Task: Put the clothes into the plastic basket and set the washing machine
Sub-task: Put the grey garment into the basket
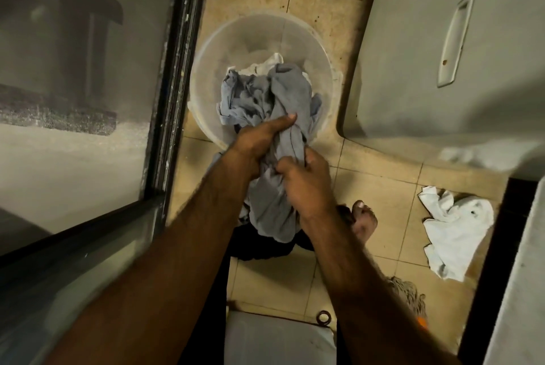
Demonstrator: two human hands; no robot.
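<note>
Gripping the twisted middle of a grey garment (287,93), the left hand (259,140) and right hand (306,184) hold it over the near rim of the plastic basket (236,31), its limp, soft, likely light cloth best taken in gathered bunches as it droops inside.

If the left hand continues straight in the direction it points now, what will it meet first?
The left hand grips the grey cloth; straight ahead it would probably meet more of that cloth heaped in the plastic basket, though depth is unclear.
</note>
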